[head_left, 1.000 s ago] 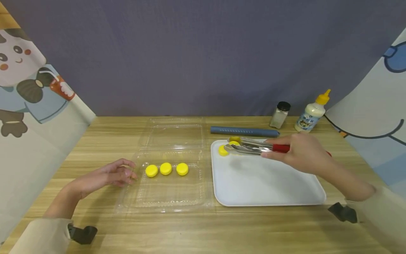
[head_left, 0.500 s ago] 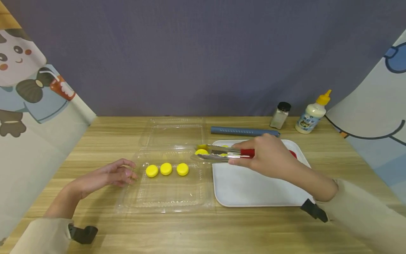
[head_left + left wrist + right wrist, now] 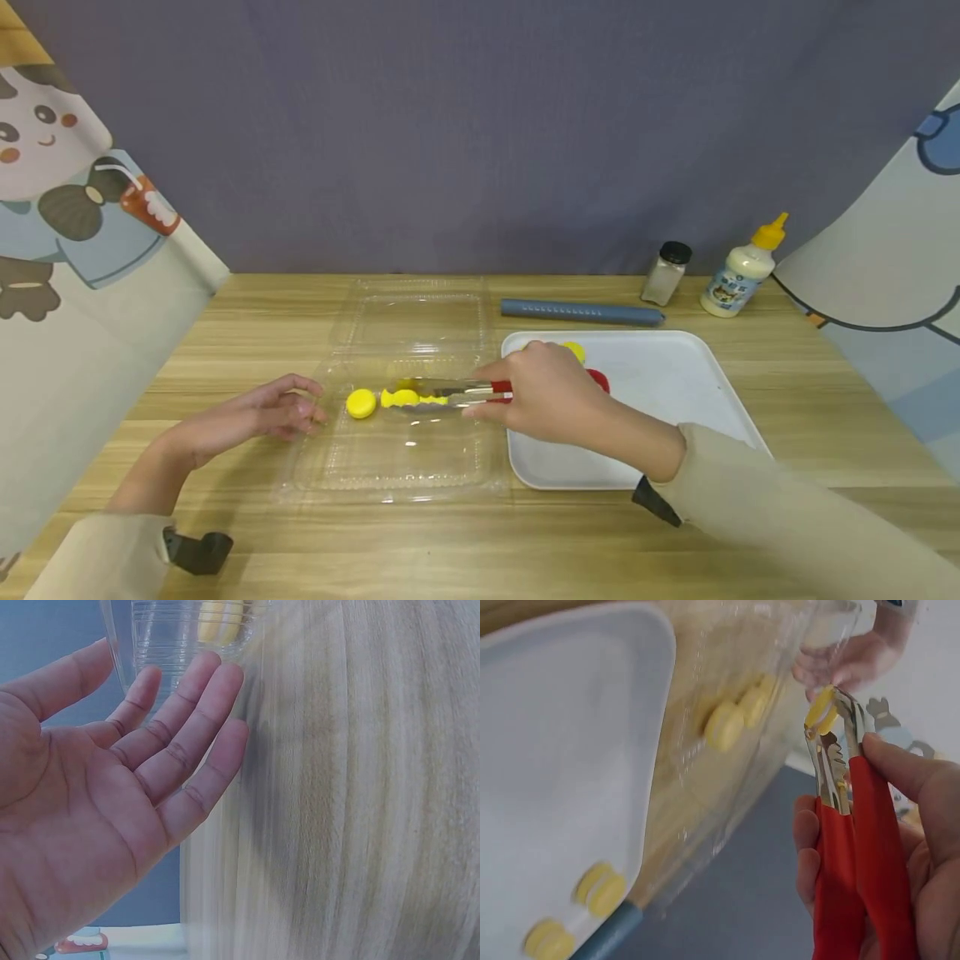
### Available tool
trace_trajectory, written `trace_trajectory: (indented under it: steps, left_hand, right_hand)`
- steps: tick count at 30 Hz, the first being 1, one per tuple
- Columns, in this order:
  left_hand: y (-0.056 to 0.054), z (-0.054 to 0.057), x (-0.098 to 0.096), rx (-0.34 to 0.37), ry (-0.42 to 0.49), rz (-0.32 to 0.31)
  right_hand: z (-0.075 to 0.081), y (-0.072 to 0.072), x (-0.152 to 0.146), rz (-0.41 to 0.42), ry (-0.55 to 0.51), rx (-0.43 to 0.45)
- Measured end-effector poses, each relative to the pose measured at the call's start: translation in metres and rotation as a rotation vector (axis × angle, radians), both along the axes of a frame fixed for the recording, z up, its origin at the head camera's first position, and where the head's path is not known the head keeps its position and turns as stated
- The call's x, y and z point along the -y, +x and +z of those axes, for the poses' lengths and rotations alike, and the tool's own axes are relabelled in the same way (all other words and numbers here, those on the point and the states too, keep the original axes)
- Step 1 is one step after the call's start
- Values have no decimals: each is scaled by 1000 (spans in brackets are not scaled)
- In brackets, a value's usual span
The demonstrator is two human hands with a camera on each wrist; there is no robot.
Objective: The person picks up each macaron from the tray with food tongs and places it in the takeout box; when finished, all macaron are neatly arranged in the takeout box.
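Note:
My right hand grips red-handled metal tongs. Between the tong tips is a yellow macaron. In the head view the tongs reach left over the clear plastic clamshell box, overlapping the macarons in it. One yellow macaron shows left of the tips; others of that row are partly hidden behind the tongs. The right wrist view shows the row of macarons in the box. My left hand holds nothing, its fingers relaxed beside the box's left edge.
A white tray stands right of the box, with two macarons near its corner. Behind it lie a grey-blue bar-shaped object, a black-capped jar and a yellow-tipped squeeze bottle. The box's lid lies opened toward the back.
My right hand has carried the macaron in the tongs left from above the tray to over the clear box. The left hand has stayed where it was.

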State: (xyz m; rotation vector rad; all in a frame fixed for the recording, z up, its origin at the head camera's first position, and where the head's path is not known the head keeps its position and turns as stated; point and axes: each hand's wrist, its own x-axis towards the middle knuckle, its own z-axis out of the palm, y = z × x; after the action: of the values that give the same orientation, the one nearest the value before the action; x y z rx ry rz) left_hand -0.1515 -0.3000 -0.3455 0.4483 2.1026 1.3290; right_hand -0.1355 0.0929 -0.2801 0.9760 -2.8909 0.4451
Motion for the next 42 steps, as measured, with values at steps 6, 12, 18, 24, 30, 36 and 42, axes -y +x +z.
trace_trajectory:
  steps: [6,12,18,24,30,36,42]
  left_hand:
    - [0,0,0,-6,-3,-4]
    - [0,2,0,-2,-14,2]
    - [0,2,0,-3,-11,1]
    - [-1,2,0,-3,-3,-3]
    - [-1,2,-1,3,-5,2]
    - [-2,0,0,1,14,-3]
    - [-2,0,1,3,25,-7]
  right_hand:
    - [-11,1,26,14,47,42]
    - [-20,2,45,56,94,44]
    - [-26,3,59,54,145,36]
    - [-33,3,67,40,168,11]
    - [-39,5,73,57,180,-36]
    - [-42,6,77,84,159,-62]
    - [-44,6,80,92,163,-66]
